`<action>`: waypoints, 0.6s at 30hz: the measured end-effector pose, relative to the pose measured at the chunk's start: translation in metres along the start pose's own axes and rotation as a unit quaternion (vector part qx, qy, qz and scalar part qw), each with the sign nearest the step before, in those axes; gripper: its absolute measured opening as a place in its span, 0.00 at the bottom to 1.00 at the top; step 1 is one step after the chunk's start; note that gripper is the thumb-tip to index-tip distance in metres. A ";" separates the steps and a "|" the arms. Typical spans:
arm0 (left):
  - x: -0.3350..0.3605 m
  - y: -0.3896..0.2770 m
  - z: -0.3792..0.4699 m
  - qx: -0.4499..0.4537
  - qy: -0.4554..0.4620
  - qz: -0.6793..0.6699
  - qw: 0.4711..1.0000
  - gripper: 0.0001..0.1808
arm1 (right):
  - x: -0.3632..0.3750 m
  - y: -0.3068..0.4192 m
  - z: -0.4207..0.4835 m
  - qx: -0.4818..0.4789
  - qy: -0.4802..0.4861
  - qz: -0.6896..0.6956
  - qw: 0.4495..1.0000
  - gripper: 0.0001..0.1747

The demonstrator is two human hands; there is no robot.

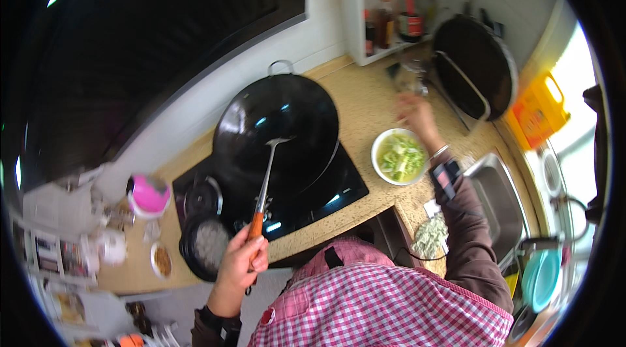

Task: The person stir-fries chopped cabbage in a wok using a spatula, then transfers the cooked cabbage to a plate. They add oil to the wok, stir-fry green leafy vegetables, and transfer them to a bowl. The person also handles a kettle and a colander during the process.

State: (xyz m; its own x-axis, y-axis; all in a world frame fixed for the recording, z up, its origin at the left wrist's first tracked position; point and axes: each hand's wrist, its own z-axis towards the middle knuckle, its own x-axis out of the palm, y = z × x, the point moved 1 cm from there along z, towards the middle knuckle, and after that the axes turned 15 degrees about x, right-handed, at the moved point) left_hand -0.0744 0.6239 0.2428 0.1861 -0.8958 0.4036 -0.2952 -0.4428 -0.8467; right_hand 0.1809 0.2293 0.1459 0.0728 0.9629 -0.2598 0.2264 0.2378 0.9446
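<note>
My left hand (243,260) grips the wooden handle of a metal wok spatula (266,180), whose head reaches into a large black wok (293,107). The wok, with a dark, shiny inside, sits on a black glass cooktop (342,190). Beyond a white bowl (373,156), my right hand (416,114) stretches over the speckled counter (359,97). Chopped pale green vegetable (402,158) in liquid fills that bowl. A clear glass container (413,70) stands just past my right fingers. Blur hides whether those fingers hold anything.
A small black pot (188,249) with whitish contents stands at the left, near a dish of brown food (161,260). Sauce bottles (410,21) fill a corner shelf. A black pan (469,68) leans in a rack. Right of me are a crumpled cloth (430,238) and a sink (496,200).
</note>
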 end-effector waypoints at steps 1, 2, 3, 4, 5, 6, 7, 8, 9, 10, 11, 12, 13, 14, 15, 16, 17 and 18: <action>0.001 -0.003 -0.004 0.003 -0.018 -0.016 1.000 0.22 | -0.021 -0.015 0.039 0.013 -0.099 -0.038 0.994 0.18; 0.004 -0.004 -0.010 0.022 -0.019 -0.025 0.999 0.24 | -0.048 -0.032 0.070 0.043 -0.101 -0.080 0.991 0.21; 0.007 -0.005 -0.017 0.040 -0.024 -0.004 0.999 0.28 | -0.061 -0.052 0.096 0.101 -0.136 -0.037 0.985 0.25; 0.010 -0.006 -0.024 0.061 -0.030 0.014 0.998 0.29 | -0.070 -0.068 0.115 0.077 -0.097 -0.029 0.992 0.27; 0.013 -0.007 -0.031 0.082 -0.035 0.030 0.996 0.30 | -0.074 -0.082 0.130 0.122 -0.091 -0.020 0.988 0.28; 0.015 -0.008 -0.037 0.103 -0.042 0.040 0.993 0.29 | -0.071 -0.093 0.144 0.118 -0.060 0.032 0.991 0.23; 0.018 -0.010 -0.044 0.118 -0.068 0.042 0.990 0.29 | -0.068 -0.101 0.153 0.143 -0.049 0.080 0.985 0.19; 0.021 -0.011 -0.049 0.129 -0.076 0.050 0.988 0.29 | -0.066 -0.107 0.160 0.168 -0.038 0.128 0.977 0.17; 0.024 -0.011 -0.054 0.141 -0.086 0.056 0.985 0.29 | -0.060 -0.111 0.164 0.159 -0.027 0.141 0.977 0.18; 0.027 -0.011 -0.057 0.145 -0.093 0.060 0.983 0.30 | -0.056 -0.113 0.166 0.149 -0.016 0.154 0.977 0.18; 0.029 -0.011 -0.060 0.150 -0.102 0.061 0.981 0.31 | -0.052 -0.115 0.168 0.147 -0.020 0.172 0.974 0.19; 0.031 -0.011 -0.063 0.154 -0.110 0.063 0.980 0.32 | -0.050 -0.115 0.167 0.105 -0.020 0.178 0.978 0.20; 0.031 -0.011 -0.065 0.157 -0.117 0.064 0.979 0.32 | -0.048 -0.115 0.167 0.094 -0.001 0.176 0.980 0.21; 0.031 -0.010 -0.067 0.159 -0.121 0.063 0.978 0.32 | -0.048 -0.115 0.164 0.086 -0.007 0.180 0.980 0.21; 0.030 -0.010 -0.069 0.161 -0.125 0.064 0.977 0.32 | -0.048 -0.115 0.160 0.104 -0.033 0.175 0.979 0.21; 0.029 -0.010 -0.071 0.165 -0.121 0.062 0.977 0.33 | -0.049 -0.113 0.155 0.075 -0.012 0.178 0.981 0.21; 0.028 -0.009 -0.072 0.167 -0.119 0.062 0.977 0.33 | -0.050 -0.111 0.147 0.075 -0.013 0.170 0.983 0.21; 0.025 -0.009 -0.074 0.168 -0.117 0.063 0.977 0.33 | -0.052 -0.107 0.139 0.087 -0.009 0.154 0.984 0.21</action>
State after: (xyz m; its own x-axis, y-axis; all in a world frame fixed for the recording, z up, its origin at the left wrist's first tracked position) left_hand -0.1363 0.6024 0.2865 0.3889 -0.8919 0.2309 -0.0126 -0.2557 -0.9667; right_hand 0.2882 0.1365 0.0307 0.1800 0.9832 0.0288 0.3534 -0.0919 0.9310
